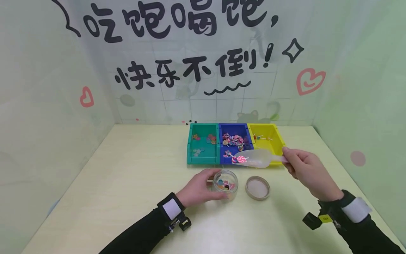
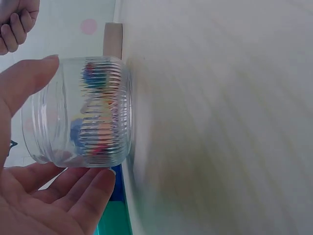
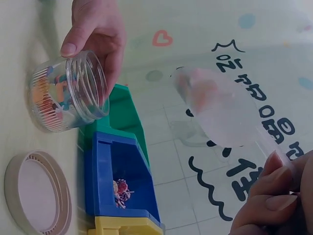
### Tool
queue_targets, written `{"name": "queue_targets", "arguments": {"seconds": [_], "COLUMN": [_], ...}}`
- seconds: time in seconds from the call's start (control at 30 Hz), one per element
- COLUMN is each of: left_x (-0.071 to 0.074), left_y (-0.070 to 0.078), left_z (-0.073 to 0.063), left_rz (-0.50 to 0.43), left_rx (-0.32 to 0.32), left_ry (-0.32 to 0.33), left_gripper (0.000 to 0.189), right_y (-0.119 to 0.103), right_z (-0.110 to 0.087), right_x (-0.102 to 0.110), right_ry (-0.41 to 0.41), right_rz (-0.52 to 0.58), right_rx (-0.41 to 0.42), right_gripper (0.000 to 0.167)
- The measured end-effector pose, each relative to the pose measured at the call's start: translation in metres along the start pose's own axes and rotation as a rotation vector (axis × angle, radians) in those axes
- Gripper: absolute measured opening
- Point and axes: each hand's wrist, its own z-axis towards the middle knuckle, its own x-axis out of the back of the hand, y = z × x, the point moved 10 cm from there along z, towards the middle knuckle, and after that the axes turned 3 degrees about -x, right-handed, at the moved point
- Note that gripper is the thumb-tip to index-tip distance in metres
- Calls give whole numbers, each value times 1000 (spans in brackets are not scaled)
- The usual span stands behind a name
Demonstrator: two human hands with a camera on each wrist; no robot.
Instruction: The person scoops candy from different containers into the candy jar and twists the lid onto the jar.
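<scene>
My left hand [image 1: 200,188] grips a clear glass jar [image 1: 233,192] that stands on the table, thumb on one side and fingers on the other. Small colourful pieces lie inside the jar, seen through its ribbed wall [image 2: 100,122] in the left wrist view. A translucent scoop [image 1: 258,158] is held by its handle in my right hand [image 1: 312,173], above the front of the bins. Pink-and-white swirl candy pieces [image 1: 240,159] sit at the scoop's tip. In the right wrist view the scoop [image 3: 220,115] is raised, its load blurred.
Behind the jar, a green bin [image 1: 203,157], a blue bin [image 1: 226,128] and a yellow bin [image 1: 277,141] stand joined, each with small pieces inside. A round jar lid [image 1: 257,188] lies right of the jar. A printed backdrop [image 1: 190,106] rises behind the table [image 1: 127,158].
</scene>
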Motion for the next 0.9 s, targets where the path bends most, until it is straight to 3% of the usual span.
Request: {"name": "queue_targets", "arguments": {"seconds": [0.3, 0.6, 0.9], "left_x": [-2, -1, -1], "left_y": [-2, -2, 0], "left_z": [0, 0, 2], "left_rz": [-15, -19, -25], "left_rx": [25, 11, -11], "left_ry": [2, 2, -3], "left_gripper": [82, 83, 81], "right_y": [3, -3, -20], "right_z": [0, 0, 2], "right_x": [-15, -32, -35], "right_ry": [-59, -79, -64], "right_rz": [-149, -313, -367], "right_rx": [8, 3, 43], "right_gripper": [47, 46, 46]}}
